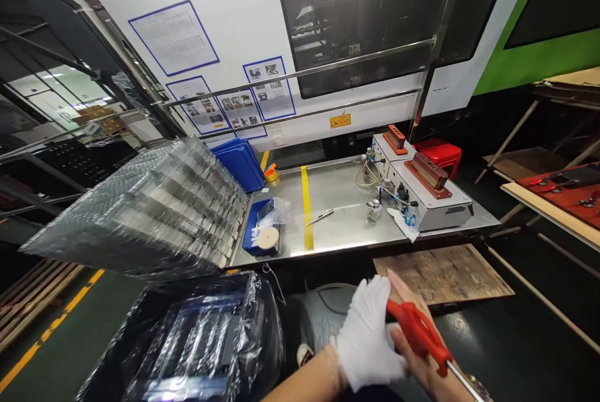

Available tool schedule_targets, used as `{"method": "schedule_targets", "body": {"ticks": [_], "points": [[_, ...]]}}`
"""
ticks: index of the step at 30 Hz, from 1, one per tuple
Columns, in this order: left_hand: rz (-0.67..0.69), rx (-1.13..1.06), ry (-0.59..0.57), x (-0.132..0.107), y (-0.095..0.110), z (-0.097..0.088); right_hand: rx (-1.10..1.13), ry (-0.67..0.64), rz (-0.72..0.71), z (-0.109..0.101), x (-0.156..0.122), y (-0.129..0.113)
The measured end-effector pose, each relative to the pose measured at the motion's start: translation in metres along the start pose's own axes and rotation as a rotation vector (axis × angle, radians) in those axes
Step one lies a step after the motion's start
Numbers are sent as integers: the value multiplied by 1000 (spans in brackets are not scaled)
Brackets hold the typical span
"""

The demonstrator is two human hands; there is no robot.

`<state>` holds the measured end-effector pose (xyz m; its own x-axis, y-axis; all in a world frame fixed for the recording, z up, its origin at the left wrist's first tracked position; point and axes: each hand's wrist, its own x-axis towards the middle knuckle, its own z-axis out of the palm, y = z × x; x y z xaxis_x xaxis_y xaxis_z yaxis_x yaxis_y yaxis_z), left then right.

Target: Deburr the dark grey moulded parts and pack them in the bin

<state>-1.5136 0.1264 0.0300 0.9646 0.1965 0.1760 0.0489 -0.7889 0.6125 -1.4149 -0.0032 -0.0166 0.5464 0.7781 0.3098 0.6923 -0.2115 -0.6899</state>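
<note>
My left hand point(368, 336) wears a white glove and is pressed against my right hand at the lower middle of the head view. The glove is slightly blurred, and its fingertips overlap the bare hand, so its grip is hidden. My bare right hand point(405, 292) has a red tool point(419, 329) lying across it, with the thumb below it. This tool has a loop-shaped red body and a thin metal rod pointing down to the lower right. The glove covers its far end. Both hands are in front of the metal bench point(344, 227).
At the left stand a stack of bubble-wrapped trays point(182, 208) and a bin lined with black plastic point(267, 327). On the bench are a blue bin point(250, 246), a pen point(321, 217) and grey fixture boxes point(440, 217). A wooden board point(450, 277) lies low behind my hands.
</note>
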Motion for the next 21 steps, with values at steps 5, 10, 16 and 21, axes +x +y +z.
{"method": "schedule_targets", "body": {"ticks": [5, 10, 16, 21], "points": [[-247, 333, -141, 25, -30, 27, -232, -193, 51, -5, -9, 30], [-399, 514, -152, 23, -80, -8, -493, -270, 367, -40, -20, 109], [-285, 503, -297, 12, -19, 12, -546, -391, 485, -29, -23, 146], [-156, 208, -360, 10, 25, 65, -406, -477, 373, -9, -16, 128]]}}
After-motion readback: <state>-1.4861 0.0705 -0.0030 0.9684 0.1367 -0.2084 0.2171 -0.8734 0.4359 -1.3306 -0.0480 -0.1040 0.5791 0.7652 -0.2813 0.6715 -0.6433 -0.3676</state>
